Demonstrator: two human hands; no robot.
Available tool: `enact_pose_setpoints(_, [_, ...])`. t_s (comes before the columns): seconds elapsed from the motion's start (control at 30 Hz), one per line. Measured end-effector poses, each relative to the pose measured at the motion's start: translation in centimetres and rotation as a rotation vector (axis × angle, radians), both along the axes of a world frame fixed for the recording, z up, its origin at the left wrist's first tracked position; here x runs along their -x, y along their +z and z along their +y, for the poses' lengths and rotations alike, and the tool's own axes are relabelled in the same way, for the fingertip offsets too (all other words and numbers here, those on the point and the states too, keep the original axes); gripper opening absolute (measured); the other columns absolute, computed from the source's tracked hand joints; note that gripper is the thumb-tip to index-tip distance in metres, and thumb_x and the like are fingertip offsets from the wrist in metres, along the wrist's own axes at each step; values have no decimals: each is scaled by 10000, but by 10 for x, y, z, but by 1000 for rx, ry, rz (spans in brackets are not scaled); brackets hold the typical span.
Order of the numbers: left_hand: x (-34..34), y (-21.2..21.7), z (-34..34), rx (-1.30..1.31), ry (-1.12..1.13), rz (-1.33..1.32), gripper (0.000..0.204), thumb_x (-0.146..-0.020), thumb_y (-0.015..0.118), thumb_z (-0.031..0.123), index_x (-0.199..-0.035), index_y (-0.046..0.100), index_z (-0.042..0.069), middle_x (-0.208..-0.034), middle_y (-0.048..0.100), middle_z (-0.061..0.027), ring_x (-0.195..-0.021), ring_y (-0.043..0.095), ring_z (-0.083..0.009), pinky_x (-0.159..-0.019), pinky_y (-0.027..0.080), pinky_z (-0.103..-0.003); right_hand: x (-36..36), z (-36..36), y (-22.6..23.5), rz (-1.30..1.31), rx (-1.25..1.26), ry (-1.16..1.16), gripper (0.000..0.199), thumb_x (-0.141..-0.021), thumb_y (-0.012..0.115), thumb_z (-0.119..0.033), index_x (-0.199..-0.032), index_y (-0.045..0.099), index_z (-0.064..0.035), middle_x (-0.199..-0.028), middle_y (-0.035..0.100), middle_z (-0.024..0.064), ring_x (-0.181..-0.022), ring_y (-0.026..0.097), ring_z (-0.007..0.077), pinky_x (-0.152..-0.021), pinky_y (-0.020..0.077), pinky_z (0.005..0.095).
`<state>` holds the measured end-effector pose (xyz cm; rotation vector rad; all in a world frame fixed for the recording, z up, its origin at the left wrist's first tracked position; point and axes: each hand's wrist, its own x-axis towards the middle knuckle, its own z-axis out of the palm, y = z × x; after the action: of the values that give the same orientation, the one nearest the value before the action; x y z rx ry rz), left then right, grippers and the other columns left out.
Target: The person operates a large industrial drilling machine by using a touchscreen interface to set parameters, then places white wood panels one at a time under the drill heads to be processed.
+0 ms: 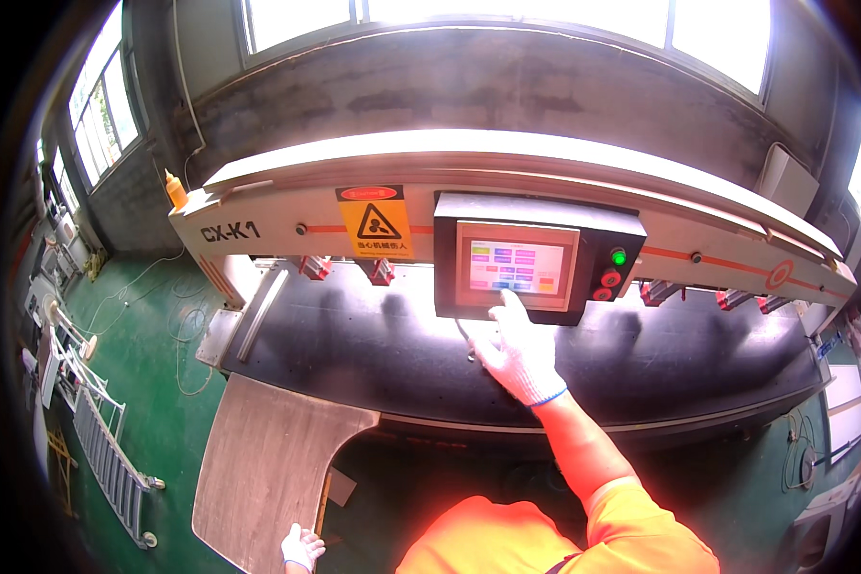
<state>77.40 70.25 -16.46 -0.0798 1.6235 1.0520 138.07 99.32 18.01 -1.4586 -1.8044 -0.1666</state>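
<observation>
The right hand (518,352), fingers apart, reaches the screen (517,265) ahead, input seemingly unfinished, while the board (266,457) beside the left hand (302,547), whose grip I cannot tell, apparently waits.

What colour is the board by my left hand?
The board is greyish brown with wood-like grain; head view.

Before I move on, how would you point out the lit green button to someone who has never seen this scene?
A long pale machine beam spans the view, with a dark control box on its front. Right of the box's touchscreen, the lit green button tops a short column, its colour setting it apart from the red buttons below.
</observation>
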Motion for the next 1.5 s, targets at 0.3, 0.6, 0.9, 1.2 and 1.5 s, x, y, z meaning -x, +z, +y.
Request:
enact_pose_setpoints(0.3, [10,-8,9,-88,-27,-131,443,-1056,543,555,-987,564,117,-744,564,-76,-622,599,-310,-558,529,-471,-5,9,1,59,3,10,496,-876,797,-362,-1247,652,-66,-1431,589,246,-970,734,368,-799,599,465])
enact_pose_setpoints(0.6, [-3,-1,17,-60,-45,-64,543,-1045,624,472,-1193,668,-48,-1130,747,-225,-989,743,-413,-799,620,-521,1,-8,-23,129,-42,24,292,-915,761,-141,-1170,702,-13,-1374,676,189,-1103,710,301,-818,581,369])
enact_pose_setpoints(0.9, [-30,28,-2,-2,0,55,535,-1055,608,502,-1220,658,-5,-1050,761,-166,-789,749,-317,-681,618,-453,-13,3,-48,-240,-77,29,449,-952,761,-436,-1183,725,-53,-1191,740,142,-816,745,267,-696,591,395])
enact_pose_setpoints(1.2, [-25,29,2,12,1,61,500,-1063,601,487,-1162,677,3,-997,759,-154,-764,746,-308,-672,615,-456,-15,8,-53,-451,-175,102,423,-882,700,-515,-1064,751,-137,-1219,656,192,-951,704,373,-645,584,457])
enact_pose_setpoints(1.5, [-28,27,3,-4,15,98,478,-1065,599,483,-1131,668,15,-967,748,-146,-767,746,-314,-651,609,-448,-7,-9,-50,-317,13,67,499,-903,698,-527,-1141,736,-90,-1276,666,223,-1095,696,419,-867,581,505])
